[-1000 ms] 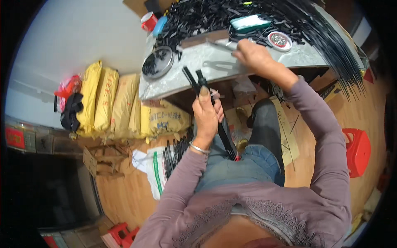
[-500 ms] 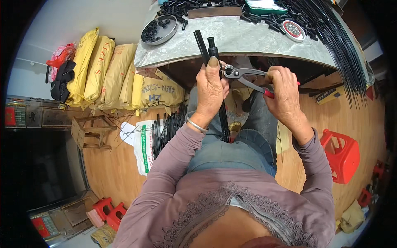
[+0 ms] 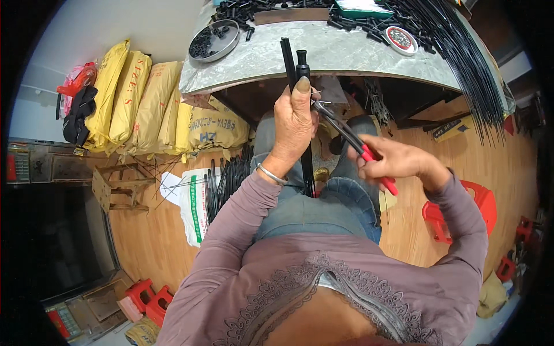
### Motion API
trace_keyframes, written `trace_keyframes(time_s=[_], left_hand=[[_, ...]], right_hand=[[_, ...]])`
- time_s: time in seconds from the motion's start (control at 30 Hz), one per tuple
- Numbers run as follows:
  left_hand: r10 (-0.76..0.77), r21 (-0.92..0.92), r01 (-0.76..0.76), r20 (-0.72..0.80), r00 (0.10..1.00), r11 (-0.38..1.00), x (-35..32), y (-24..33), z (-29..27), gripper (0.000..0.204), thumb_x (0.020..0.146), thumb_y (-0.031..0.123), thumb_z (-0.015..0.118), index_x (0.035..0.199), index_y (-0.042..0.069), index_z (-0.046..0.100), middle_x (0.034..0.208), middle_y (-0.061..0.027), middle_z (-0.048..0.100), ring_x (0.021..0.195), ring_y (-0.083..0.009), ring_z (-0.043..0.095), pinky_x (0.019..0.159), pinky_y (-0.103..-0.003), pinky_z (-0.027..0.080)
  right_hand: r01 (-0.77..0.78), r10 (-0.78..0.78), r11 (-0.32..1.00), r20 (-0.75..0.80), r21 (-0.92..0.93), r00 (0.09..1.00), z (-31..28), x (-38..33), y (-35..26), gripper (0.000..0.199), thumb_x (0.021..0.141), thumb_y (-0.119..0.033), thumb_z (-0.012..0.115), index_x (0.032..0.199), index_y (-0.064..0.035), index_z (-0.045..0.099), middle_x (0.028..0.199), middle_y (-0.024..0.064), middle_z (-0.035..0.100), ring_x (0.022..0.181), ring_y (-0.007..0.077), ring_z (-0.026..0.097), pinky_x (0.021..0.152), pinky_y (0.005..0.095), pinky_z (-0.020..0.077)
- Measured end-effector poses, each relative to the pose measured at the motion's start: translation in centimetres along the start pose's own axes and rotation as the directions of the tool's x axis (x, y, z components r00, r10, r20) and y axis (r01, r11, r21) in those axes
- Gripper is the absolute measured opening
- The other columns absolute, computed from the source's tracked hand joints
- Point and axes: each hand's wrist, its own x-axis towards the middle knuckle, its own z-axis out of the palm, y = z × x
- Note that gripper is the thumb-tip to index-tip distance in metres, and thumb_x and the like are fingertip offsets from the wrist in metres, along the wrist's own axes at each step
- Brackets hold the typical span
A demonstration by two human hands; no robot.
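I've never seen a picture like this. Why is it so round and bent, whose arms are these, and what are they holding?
The picture comes from a wide fisheye camera worn on a person's head, looking down, which is why straight edges bend. The two arms in mauve sleeves are that person's own.

The left hand grips a bundle of black rods, held upright over the lap. The right hand holds red-handled pliers, whose tip meets the rods beside the left thumb.

Ahead is a grey table with a round tin of small black parts, loose black pieces and a fan of long black rods. Yellow sacks lean on the left, and a red stool stands on the right.
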Motion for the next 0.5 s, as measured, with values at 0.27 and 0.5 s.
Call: trace_keyframes(time_s=[0.27, 0.5], left_hand=[[-0.025, -0.079, 0.027, 0.022, 0.999, 0.996, -0.5, 0.4, -0.3, 0.056, 0.091, 0.059, 0.049, 0.08, 0.004, 0.054, 0.051, 0.0033, 0.039, 0.038, -0.0041, 0.04, 0.035, -0.02, 0.028], [-0.017, -0.154, 0.019, 0.012, 1.0, 0.988, -0.9, 0.4, -0.6, 0.056, 0.09, 0.059, 0.049, 0.08, 0.004, 0.053, 0.051, 0.0036, 0.04, 0.039, -0.0036, 0.038, 0.035, -0.02, 0.027]], right_hand=[[0.049, -0.183, 0.648, 0.093, 0.76, 0.979, 3.0, 0.0, 4.8, 0.034, 0.092, -0.036, 0.059, 0.1, -0.0041, 0.05, 0.055, 0.0047, 0.05, 0.045, 0.0161, 0.055, 0.04, 0.0249, 0.043], [0.191, -0.248, 0.958, -0.29, -0.213, 0.924, 2.3, -1.3, 0.5, 0.019, 0.086, -0.009, 0.056, 0.104, -0.0009, 0.052, 0.08, 0.004, 0.058, 0.058, 0.0095, 0.056, 0.05, 0.0234, 0.0482]])
